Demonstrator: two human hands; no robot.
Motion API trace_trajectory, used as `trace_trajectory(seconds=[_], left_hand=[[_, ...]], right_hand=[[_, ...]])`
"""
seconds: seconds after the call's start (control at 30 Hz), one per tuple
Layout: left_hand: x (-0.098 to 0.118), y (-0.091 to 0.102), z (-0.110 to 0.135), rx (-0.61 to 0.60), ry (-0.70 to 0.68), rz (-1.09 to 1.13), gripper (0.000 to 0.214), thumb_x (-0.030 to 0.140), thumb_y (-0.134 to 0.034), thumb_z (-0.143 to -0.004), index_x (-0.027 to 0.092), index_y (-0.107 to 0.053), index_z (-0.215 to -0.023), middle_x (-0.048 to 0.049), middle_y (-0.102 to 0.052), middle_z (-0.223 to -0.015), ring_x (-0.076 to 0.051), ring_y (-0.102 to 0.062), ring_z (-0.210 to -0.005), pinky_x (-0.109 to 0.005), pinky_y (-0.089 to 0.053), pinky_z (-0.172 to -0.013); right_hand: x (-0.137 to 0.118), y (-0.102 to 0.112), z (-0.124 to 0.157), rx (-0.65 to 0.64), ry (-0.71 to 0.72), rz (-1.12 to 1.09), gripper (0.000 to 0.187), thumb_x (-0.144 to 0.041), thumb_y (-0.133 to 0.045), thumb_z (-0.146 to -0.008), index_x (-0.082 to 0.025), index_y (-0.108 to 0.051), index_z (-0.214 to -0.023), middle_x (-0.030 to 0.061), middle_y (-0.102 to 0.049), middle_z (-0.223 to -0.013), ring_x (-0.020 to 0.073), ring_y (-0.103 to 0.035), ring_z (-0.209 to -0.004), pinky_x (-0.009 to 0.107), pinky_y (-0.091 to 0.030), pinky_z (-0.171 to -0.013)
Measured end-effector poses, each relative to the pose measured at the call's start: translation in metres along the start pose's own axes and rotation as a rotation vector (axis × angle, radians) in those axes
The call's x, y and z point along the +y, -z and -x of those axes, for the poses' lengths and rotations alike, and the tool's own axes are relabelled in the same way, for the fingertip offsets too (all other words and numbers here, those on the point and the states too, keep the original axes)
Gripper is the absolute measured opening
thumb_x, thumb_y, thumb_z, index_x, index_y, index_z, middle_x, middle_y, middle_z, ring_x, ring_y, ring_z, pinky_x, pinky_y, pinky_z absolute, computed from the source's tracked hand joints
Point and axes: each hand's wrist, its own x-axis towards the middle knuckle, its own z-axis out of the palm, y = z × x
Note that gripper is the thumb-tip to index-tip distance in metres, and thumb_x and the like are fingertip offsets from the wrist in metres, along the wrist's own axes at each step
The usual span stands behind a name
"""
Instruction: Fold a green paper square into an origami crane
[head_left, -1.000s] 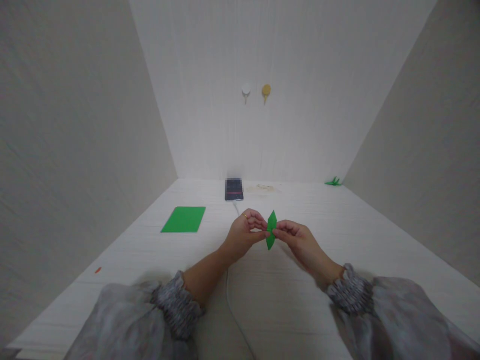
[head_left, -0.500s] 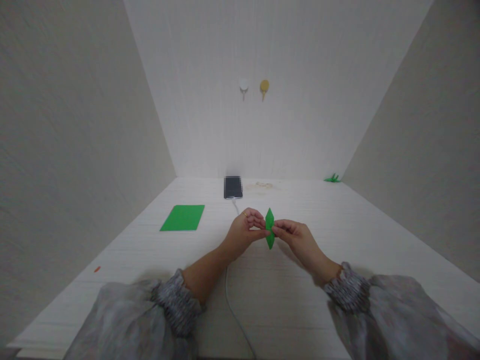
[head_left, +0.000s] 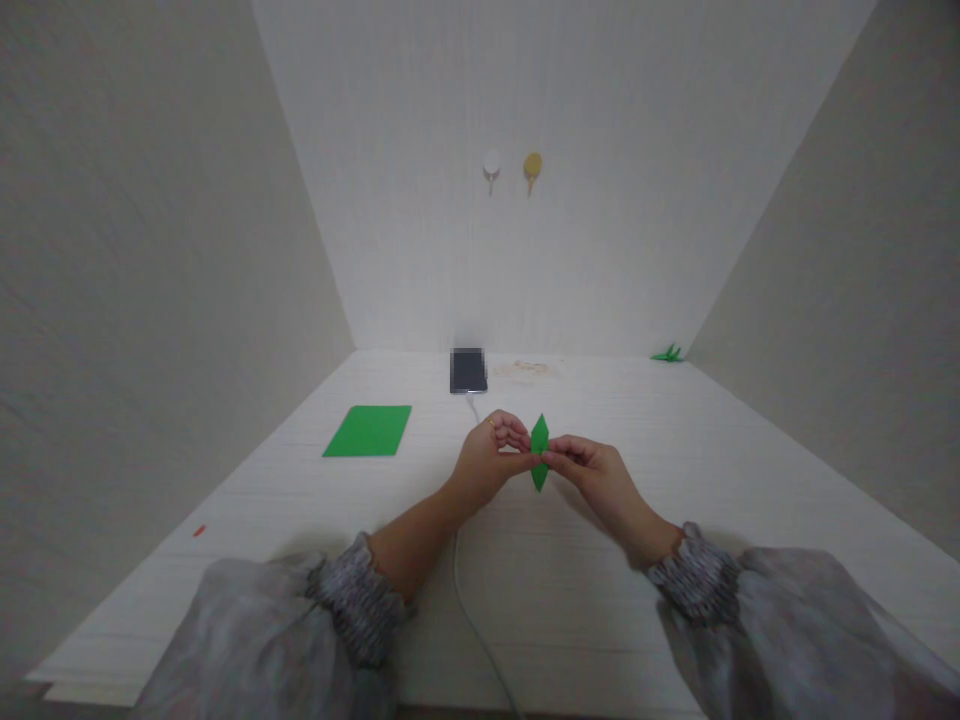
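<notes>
A small folded green paper piece [head_left: 539, 450], narrow and pointed at both ends, stands upright just above the white table [head_left: 720, 470]. My left hand [head_left: 491, 460] pinches its left side with closed fingers; a ring shows on one finger. My right hand [head_left: 592, 475] pinches its right side, fingers also closed. Both hands meet at the paper's middle, over the centre of the table.
A flat green paper sheet [head_left: 368, 431] lies to the left. A dark phone [head_left: 468, 370] leans at the back wall, its white cable [head_left: 469, 590] running toward me between my arms. A small green folded figure [head_left: 667, 353] sits in the far right corner. Two round hooks [head_left: 512, 165] hang on the wall.
The folded paper has narrowed slightly between my fingers, and both hands have drawn a little closer together. My view has shifted slightly.
</notes>
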Motion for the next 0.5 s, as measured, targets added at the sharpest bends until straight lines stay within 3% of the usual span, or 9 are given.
trace_trajectory(seconds=[0.5], left_hand=[[0.0047,-0.0047,0.0009,0.003,0.048,0.029,0.035,0.019,-0.074,-0.051,0.014,-0.049,-0.074,0.0016,-0.058,-0.068,-0.009,-0.055,-0.064,-0.025,-0.043,-0.064]], right_hand=[[0.0028,-0.0019,0.0001,0.09,0.023,0.112,0.013,-0.029,-0.059,-0.065,-0.017,-0.056,-0.059,-0.002,-0.053,-0.054,0.0123,-0.047,-0.052,0.025,-0.038,-0.051]])
